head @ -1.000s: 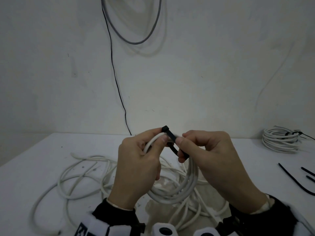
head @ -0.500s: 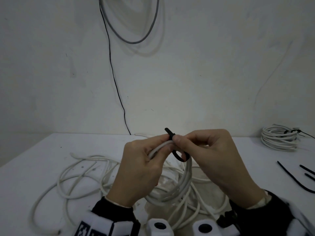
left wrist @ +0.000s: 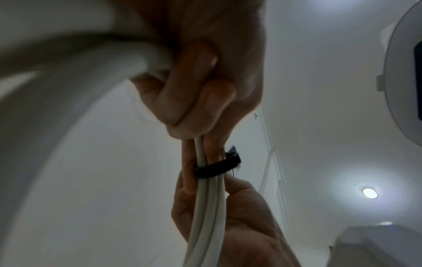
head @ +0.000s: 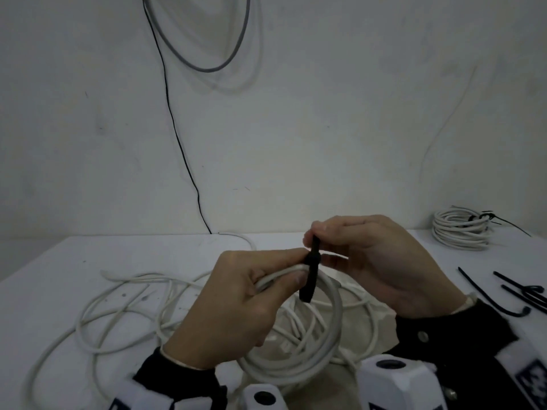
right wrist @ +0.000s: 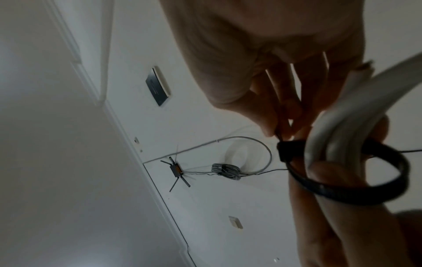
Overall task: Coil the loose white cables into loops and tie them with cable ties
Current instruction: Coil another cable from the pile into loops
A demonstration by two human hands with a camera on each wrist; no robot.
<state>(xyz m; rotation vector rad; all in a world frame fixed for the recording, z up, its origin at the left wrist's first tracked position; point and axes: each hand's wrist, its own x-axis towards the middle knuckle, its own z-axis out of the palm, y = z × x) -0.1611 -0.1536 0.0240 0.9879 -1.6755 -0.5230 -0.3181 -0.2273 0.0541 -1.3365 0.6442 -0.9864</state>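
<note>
Between both hands [head: 236, 303], black cable tie [head: 309, 273] loops the held white coil [head: 331, 329].

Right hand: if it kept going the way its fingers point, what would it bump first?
Probably the left hand: the right hand points at its fingertips, with the black cable tie between.

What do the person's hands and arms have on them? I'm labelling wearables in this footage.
Both hands are bare: left hand, right hand. Each arm wears a black sleeve with a pale inner cuff showing at the wrist. The right sleeve has a small round button. White wrist-mounted cameras with round black lenses sit at both wrists, on white bands with black-and-white square markings.
</note>
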